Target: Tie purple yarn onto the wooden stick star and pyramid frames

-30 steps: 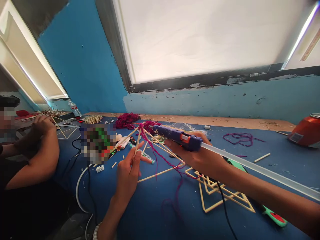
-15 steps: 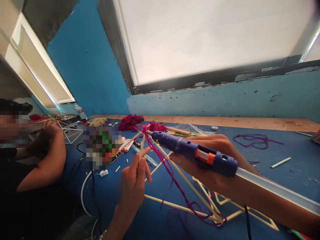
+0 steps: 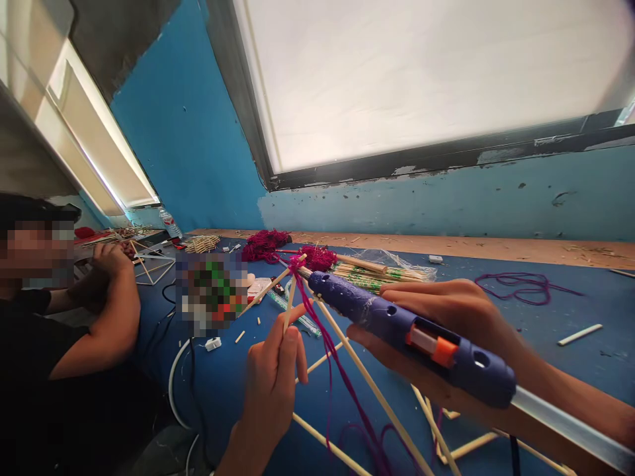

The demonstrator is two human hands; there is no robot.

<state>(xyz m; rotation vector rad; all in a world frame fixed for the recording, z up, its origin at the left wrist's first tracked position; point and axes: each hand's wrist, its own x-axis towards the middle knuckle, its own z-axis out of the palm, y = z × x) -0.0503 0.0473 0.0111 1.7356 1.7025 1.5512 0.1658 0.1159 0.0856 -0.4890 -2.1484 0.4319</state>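
Observation:
My right hand is wrapped round a dark blue glue gun, with a clear glue stick sticking out of its back end. The gun's nozzle meets, or nearly meets, a joint of thin wooden sticks bound with magenta yarn. One stick of that frame is pinched in my left hand, just below the knot. Loose yarn strands hang from the joint. The frame's other sticks slope down to the right, partly hidden behind my right hand and the gun.
On the left a person in black works beside another stick frame. Magenta yarn bundles and packed sticks lie at the back. A white cable curves at the table's left edge. Purple yarn lies on the right.
The view has shifted slightly, so most things sit further right. The glue gun tilts more steeply, its back end lower. Both hands keep their hold.

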